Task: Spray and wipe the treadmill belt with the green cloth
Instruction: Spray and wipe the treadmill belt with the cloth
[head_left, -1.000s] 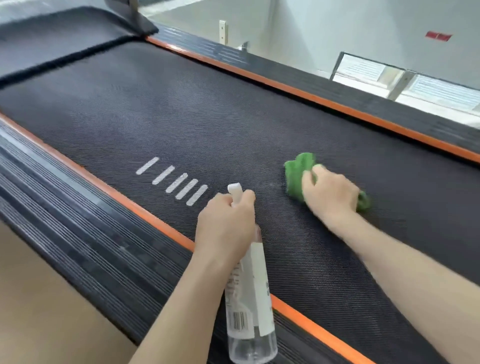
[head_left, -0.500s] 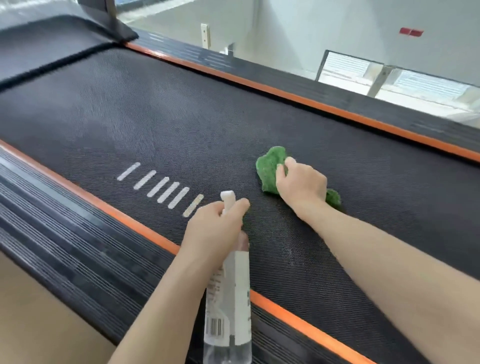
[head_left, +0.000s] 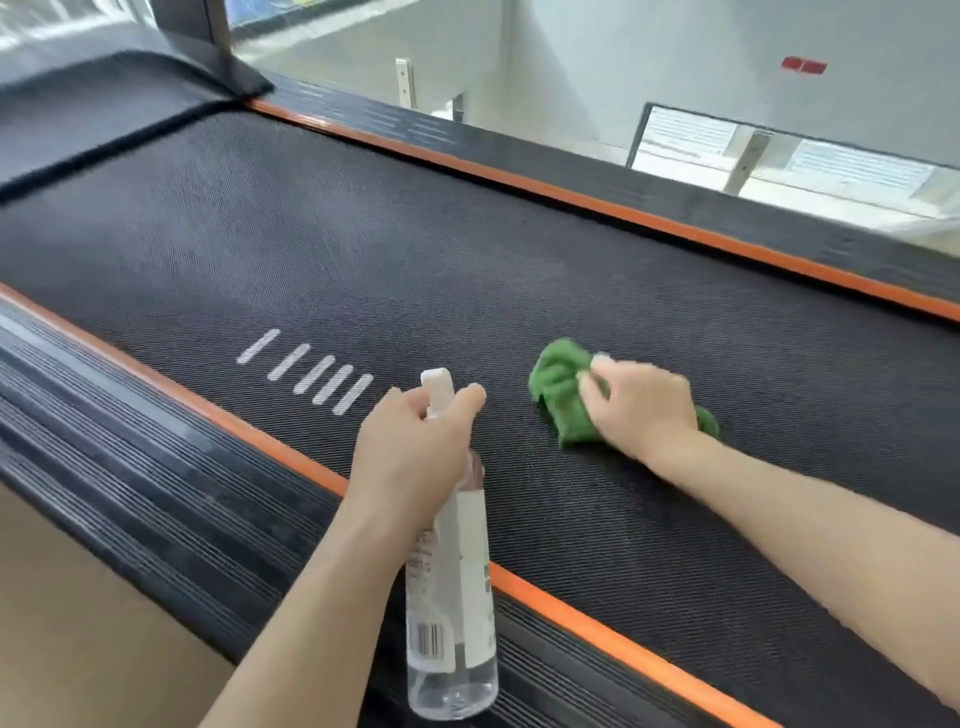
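The black treadmill belt (head_left: 467, 249) runs across the view between orange edge strips. A crumpled green cloth (head_left: 558, 387) lies on the belt near its middle, and my right hand (head_left: 641, 408) grips it and presses it down onto the belt. My left hand (head_left: 410, 447) holds a clear spray bottle (head_left: 452, 613) by its neck, a finger over the white nozzle, which points out over the belt. The bottle hangs above the near orange strip.
Several white stripes (head_left: 306, 371) mark the belt left of the bottle. A ribbed black side rail (head_left: 156, 467) borders the near edge, with tan floor beyond. The far rail (head_left: 675, 202) and a window lie behind. The motor cover (head_left: 104, 93) sits top left.
My right hand has slid the green cloth leftwards along the belt, closer to the bottle, then slightly back. My left hand still holds the bottle in the same spot.
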